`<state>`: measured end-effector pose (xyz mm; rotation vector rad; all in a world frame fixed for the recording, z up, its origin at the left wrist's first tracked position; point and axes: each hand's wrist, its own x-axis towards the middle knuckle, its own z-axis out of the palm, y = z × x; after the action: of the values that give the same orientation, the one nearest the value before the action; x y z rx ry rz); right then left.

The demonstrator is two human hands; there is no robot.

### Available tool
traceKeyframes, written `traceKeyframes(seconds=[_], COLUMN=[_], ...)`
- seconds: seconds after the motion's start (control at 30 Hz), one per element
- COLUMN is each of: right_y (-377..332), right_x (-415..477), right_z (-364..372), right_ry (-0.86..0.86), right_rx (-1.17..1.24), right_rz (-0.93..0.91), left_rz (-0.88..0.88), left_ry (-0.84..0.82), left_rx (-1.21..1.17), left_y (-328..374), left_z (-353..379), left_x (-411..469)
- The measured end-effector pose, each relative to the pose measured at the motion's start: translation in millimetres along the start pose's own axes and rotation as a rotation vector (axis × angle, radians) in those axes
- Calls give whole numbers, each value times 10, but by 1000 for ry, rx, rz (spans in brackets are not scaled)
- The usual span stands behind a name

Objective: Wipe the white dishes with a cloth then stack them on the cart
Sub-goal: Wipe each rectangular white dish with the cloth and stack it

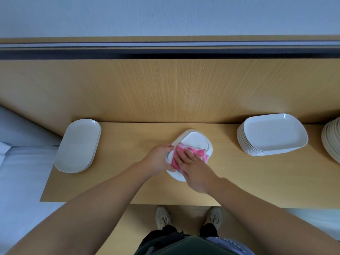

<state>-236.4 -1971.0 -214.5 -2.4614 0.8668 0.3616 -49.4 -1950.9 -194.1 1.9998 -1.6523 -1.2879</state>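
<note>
Pink cloth (191,153) lies under right-hand fingers (185,159).

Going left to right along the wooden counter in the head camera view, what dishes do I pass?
Short oval stack → dish being wiped under the pink cloth → tall rectangular stack → stack cut off at the edge.

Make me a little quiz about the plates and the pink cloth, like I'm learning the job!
1. True or false: the pink cloth lies on the dish in the middle.
2. Which hand presses the cloth: A) left hand B) right hand?
3. Fill in: the taller stack of white dishes stands on the person's ____ side; the low stack is opposite.

Key
1. True.
2. B; the left hand grips the dish's edge.
3. Right.
</note>
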Motion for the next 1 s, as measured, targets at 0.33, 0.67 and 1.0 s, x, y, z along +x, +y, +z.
traceKeyframes(seconds=[0.33, 0.67, 1.0], right_y=[54, 619, 811], right_x=[166, 390, 38], right_z=[-49, -364, -280], right_ry=[43, 24, 175], right_rx=[50, -24, 179], right_rz=[97, 268, 245], left_rz=[4, -62, -88], left_ry=[25, 30, 39], left_rx=[62, 0, 43], left_y=[40, 41, 109], left_z=[51, 73, 15], left_x=[0, -18, -50])
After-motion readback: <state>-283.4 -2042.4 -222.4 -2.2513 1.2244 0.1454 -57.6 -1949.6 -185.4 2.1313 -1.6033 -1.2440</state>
